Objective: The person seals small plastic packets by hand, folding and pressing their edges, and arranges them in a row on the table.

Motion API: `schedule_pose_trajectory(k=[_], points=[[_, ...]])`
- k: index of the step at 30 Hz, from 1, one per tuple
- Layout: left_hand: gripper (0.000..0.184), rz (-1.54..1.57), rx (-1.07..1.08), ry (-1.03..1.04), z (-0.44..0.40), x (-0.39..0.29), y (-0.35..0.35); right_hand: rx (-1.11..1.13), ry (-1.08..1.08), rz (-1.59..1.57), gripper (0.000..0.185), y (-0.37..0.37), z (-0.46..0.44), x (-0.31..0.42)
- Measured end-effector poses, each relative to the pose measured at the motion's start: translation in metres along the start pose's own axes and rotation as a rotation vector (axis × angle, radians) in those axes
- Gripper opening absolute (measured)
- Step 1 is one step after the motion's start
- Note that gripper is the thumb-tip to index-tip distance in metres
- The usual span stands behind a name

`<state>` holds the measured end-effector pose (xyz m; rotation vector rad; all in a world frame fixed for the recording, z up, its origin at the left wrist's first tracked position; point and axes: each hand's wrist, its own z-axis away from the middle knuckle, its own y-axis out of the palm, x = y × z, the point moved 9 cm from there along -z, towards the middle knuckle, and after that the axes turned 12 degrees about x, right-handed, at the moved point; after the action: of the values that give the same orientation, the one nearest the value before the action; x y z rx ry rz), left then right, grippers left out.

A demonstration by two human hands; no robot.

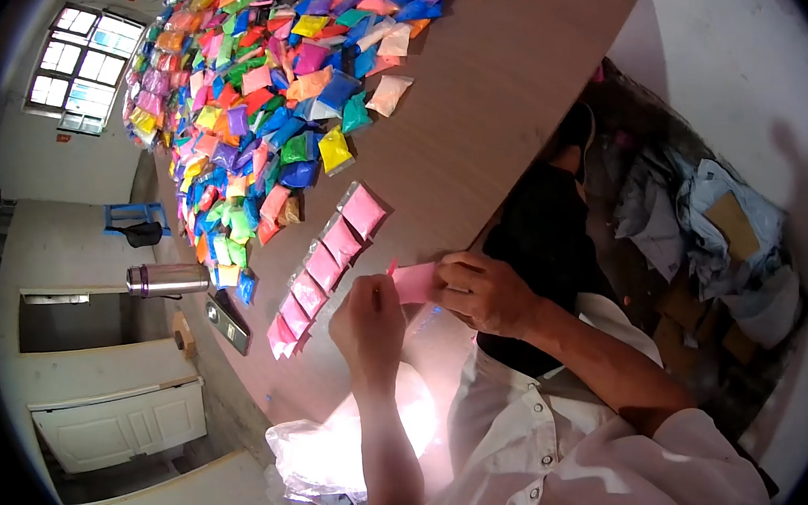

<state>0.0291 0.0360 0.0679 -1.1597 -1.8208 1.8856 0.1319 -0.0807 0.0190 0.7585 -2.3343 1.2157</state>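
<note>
Between my two hands is a small pink packet, held above the near part of the table. My left hand is closed, its fingertips pinching the packet's left end. The fingers of my right hand are closed on its right end and cover part of it. Just beyond my left hand, several matching pink packets lie in a slanting row on the table, among them a pink packet at the far end and another pink packet nearer my left hand.
A large pile of many-coloured packets covers the far left of the brown table. A steel flask and a phone are at the left edge. Clear plastic bags lie near my left forearm. Crumpled wrappings fill the floor at right.
</note>
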Motion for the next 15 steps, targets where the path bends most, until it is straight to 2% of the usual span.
schedule_pose_trajectory(k=[2, 4, 6, 9, 12, 15], points=[[0.008, 0.138, -0.002, -0.024, 0.013, -0.008, 0.001, -0.035, -0.006, 0.002, 0.01, -0.002, 0.001, 0.001], [0.006, 0.098, 0.004, 0.118, 0.033, -0.013, 0.018, -0.043, -0.003, -0.011, 0.01, 0.002, 0.002, -0.001], [0.006, 0.041, -0.043, 0.124, 0.04, -0.006, 0.019, -0.05, -0.003, -0.024, 0.01, 0.001, 0.001, -0.001], [0.007, 0.001, -0.152, 0.005, 0.044, 0.029, 0.013, -0.037, -0.001, -0.003, 0.01, -0.002, 0.001, 0.002], [0.009, 0.185, -0.227, -0.066, 0.045, 0.035, -0.001, -0.025, -0.009, 0.007, 0.011, 0.0, -0.002, 0.002], [0.006, 0.193, -0.213, -0.035, 0.056, 0.012, -0.005, -0.103, 0.051, -0.079, 0.018, -0.006, -0.003, 0.005]])
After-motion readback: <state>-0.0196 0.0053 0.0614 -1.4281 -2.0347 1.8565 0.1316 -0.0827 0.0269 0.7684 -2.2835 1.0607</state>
